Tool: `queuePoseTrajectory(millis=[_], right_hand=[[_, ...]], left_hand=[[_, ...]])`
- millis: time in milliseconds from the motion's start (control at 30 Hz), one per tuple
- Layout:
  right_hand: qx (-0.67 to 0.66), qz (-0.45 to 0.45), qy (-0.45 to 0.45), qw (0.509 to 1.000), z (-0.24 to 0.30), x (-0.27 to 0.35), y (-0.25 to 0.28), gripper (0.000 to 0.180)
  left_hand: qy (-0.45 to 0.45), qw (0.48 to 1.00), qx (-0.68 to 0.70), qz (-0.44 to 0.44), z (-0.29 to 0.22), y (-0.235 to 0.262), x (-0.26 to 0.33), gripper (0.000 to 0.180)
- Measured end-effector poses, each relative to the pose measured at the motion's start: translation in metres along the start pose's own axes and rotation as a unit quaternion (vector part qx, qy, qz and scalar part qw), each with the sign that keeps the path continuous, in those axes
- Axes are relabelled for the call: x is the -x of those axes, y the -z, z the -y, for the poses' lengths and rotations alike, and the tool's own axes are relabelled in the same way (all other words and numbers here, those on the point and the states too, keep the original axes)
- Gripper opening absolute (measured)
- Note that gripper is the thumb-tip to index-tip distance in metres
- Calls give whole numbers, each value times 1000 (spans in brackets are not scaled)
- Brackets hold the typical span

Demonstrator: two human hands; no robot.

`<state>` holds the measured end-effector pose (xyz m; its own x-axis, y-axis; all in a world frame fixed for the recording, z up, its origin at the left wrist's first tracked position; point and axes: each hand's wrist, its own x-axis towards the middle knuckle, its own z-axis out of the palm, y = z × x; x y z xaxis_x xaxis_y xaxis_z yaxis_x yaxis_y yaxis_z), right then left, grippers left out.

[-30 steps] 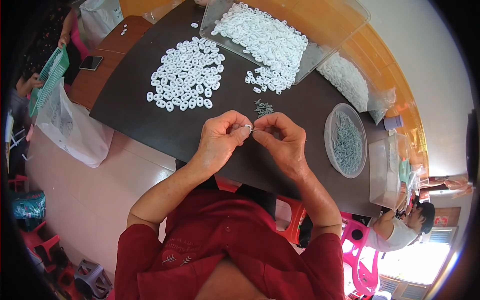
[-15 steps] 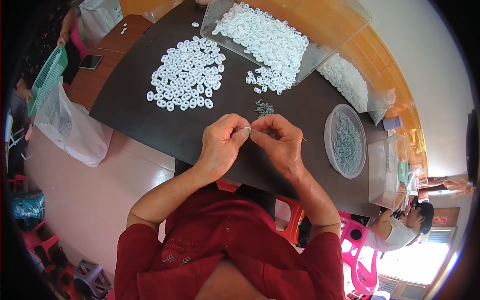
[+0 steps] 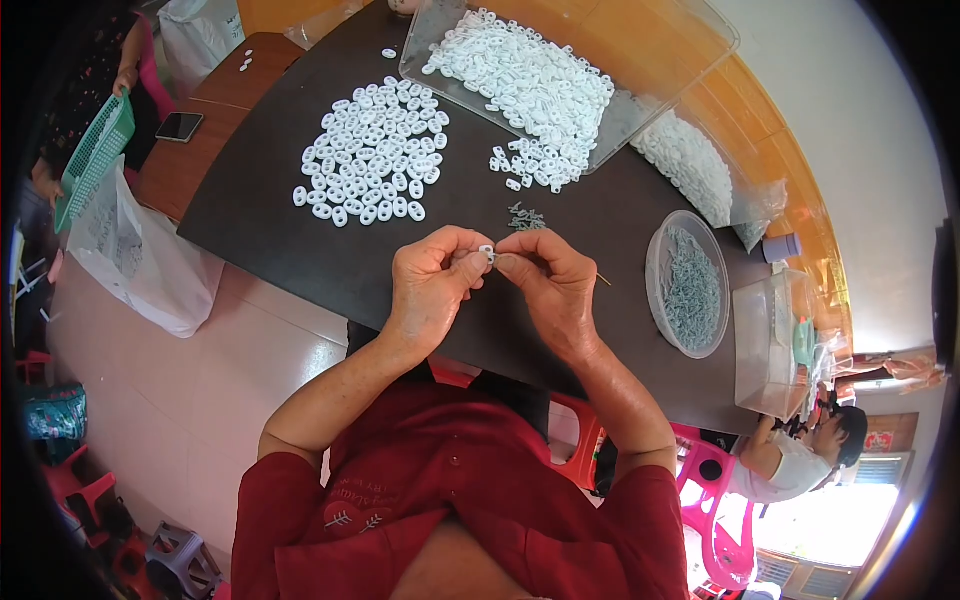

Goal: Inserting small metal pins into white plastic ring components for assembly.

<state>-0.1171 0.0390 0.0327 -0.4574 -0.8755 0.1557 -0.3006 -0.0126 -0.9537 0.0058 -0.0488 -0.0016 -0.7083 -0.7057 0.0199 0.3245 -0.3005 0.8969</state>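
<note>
While pinching one small white plastic piece [image 3: 487, 252] between fingertips, left hand [image 3: 432, 290] and right hand [image 3: 548, 290] pressed close together above the near edge of the dark table [image 3: 300, 250]; barely shifted from a second ago, only drawn a touch tighter round the piece, so the fitting work looks mid-step rather than finished. Further left, a green mesh tray [image 3: 92, 160] and a white plastic bag [image 3: 140, 265] over the pale tiled floor. Behind the hands, a spread of white pieces [image 3: 372, 152], then a clear tray [image 3: 570, 75] heaped with more, a few small grey metal bits [image 3: 525, 216] just beyond the fingers. Right of that, a round tub [image 3: 688, 285] of grey metal parts, a clear box [image 3: 772, 345], and another person [image 3: 800, 455] seated near pink stools.
</note>
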Motion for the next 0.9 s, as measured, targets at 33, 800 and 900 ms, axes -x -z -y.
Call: queuePoseTrajectory(millis=[33,800,900], right_hand=[[18,8,9,1000,-4,0,0,9],[230,-94,81,965,-22,-56,43,13],[335,-118,119,927,-48,-82,61,13]], left_hand=[[-2,1000,-7,-5,0,-1,1,12],[11,999,28,-33,11,6,-2,8],[18,999,13,-34,11,7,-4,8]])
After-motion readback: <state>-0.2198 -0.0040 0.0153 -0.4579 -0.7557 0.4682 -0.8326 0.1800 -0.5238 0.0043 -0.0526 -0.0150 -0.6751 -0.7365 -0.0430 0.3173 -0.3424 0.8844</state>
